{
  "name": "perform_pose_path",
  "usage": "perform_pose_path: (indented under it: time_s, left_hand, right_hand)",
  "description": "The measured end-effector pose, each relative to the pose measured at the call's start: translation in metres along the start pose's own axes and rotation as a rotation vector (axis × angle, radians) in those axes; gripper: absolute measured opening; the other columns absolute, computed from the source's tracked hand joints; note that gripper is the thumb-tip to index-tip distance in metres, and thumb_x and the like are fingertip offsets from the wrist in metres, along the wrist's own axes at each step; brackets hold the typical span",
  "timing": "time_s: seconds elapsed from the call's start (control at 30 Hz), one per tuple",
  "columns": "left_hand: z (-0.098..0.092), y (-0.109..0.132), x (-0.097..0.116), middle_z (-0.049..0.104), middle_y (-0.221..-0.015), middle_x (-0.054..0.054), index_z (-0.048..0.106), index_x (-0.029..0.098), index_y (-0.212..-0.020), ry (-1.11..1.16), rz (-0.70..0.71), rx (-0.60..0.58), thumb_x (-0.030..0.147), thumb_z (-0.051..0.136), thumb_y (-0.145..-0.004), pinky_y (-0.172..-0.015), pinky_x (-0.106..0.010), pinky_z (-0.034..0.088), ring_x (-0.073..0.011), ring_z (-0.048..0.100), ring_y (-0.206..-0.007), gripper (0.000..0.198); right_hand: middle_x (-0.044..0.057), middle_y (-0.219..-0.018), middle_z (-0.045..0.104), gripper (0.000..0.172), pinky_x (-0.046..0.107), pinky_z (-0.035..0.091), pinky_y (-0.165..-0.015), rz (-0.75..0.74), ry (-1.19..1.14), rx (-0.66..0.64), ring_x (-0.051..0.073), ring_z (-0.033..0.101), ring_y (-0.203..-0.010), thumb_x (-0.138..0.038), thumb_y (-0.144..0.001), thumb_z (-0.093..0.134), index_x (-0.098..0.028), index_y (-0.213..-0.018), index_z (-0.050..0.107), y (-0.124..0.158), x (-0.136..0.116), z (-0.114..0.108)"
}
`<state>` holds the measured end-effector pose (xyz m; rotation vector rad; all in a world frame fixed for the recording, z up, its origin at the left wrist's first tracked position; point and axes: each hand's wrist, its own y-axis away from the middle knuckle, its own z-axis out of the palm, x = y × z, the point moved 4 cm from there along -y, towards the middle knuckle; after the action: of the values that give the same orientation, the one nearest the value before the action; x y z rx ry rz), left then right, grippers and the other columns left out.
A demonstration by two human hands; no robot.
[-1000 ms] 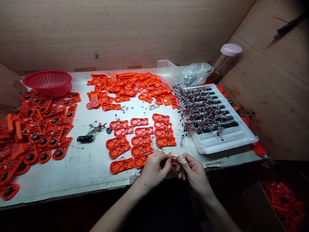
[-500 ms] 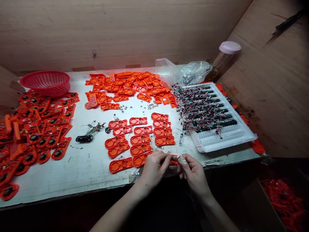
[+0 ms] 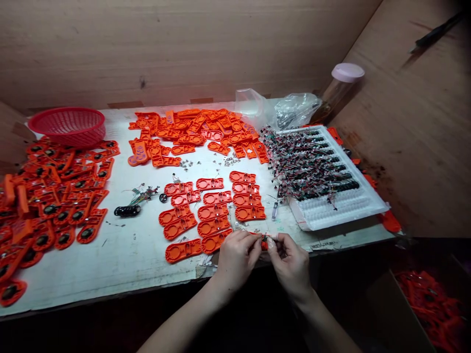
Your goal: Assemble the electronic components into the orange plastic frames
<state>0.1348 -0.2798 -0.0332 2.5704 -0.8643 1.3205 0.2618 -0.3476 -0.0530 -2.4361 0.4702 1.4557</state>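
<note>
My left hand (image 3: 235,257) and my right hand (image 3: 290,264) meet at the front edge of the white table (image 3: 121,260). Both pinch one small orange plastic part (image 3: 264,241) between their fingertips; most of it is hidden by the fingers. Just beyond the hands lie rows of orange keyhole-shaped shells (image 3: 211,208), open side up. To the right stands a white tray (image 3: 346,206) heaped with small wired components (image 3: 301,164).
A pile of orange shells with black discs (image 3: 55,196) covers the left side, behind it a red basket (image 3: 68,126). More orange pieces (image 3: 195,132) lie at the back, with plastic bags (image 3: 279,110) and a pink-lidded jar (image 3: 340,86). A black-ringed wire bundle (image 3: 134,203) lies mid-table.
Both hands have drawn closer together on the orange part and shifted slightly away from me. The view has drifted a little.
</note>
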Motion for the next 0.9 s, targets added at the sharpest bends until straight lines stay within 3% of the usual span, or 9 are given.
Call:
perform_pose_path:
  time_s: [0.13,0.2,0.27,0.4,0.9]
  left_hand:
    - [-0.002,0.004,-0.004,0.066,-0.095,-0.009,0.062,0.017,-0.106,-0.077,0.094,0.067,0.026,0.054,-0.088,-0.078,-0.037,0.049,-0.0213,0.058,-0.089,0.021]
    - [0.002,0.007,-0.007,0.063,-0.108,-0.011,0.057,0.018,-0.115,-0.119,0.148,0.006,0.032,0.061,-0.084,-0.087,-0.043,0.047,-0.0249,0.054,-0.101,0.034]
    - [0.007,0.01,-0.01,0.062,-0.114,-0.01,0.056,0.02,-0.116,-0.181,0.194,-0.064,0.031,0.062,-0.083,-0.092,-0.046,0.044,-0.0261,0.052,-0.107,0.035]
    - [0.013,0.012,-0.015,0.064,-0.11,-0.007,0.06,0.021,-0.109,-0.231,0.207,-0.078,0.026,0.054,-0.089,-0.091,-0.043,0.044,-0.0235,0.053,-0.104,0.021]
    - [0.014,0.009,-0.014,0.063,-0.106,-0.006,0.059,0.02,-0.106,-0.201,0.131,-0.097,0.024,0.057,-0.087,-0.088,-0.042,0.044,-0.024,0.051,-0.1,0.019]
  right_hand:
    - [-0.004,-0.061,0.048,0.02,0.023,0.038,-0.048,0.186,-0.146,-0.042,0.011,0.044,-0.05,-0.04,-0.089,0.052,-0.02,-0.085,0.053,0.0,0.008,-0.005]
    - [-0.004,-0.061,0.045,0.022,0.023,0.035,-0.049,0.203,-0.12,-0.049,0.011,0.042,-0.051,-0.041,-0.089,0.052,-0.02,-0.081,0.051,0.001,0.013,-0.012]
    - [-0.003,-0.062,0.045,0.023,0.023,0.034,-0.05,0.201,-0.053,-0.068,0.012,0.042,-0.054,-0.042,-0.088,0.052,-0.021,-0.078,0.05,0.002,0.019,-0.018]
    - [-0.004,-0.059,0.043,0.022,0.023,0.029,-0.049,0.198,0.068,-0.128,0.012,0.038,-0.051,-0.039,-0.086,0.052,-0.022,-0.074,0.049,0.002,0.026,-0.024]
    - [-0.005,-0.052,0.042,0.02,0.023,0.028,-0.047,0.137,0.324,-0.225,0.012,0.04,-0.045,-0.036,-0.085,0.047,-0.022,-0.071,0.046,-0.012,0.022,-0.018]
